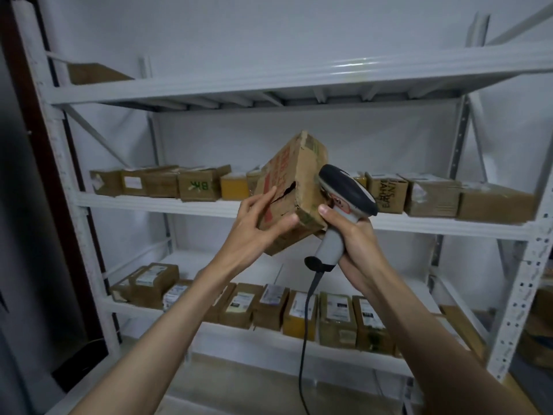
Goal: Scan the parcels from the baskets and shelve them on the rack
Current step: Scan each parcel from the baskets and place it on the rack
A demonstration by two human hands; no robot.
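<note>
Head view: left hand fingers clamp torn parcel; right hand fingers wrap scanner; rack boxes behind.

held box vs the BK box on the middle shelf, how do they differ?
The held box is off the rack, tilted in the left hand, with the scanner in the right hand against it; the BK box rests flat on the middle shelf in a row. The held box has red print and a dark tear in its side; the BK box has green letters and no tear visible. Both are brown cardboard.
</note>
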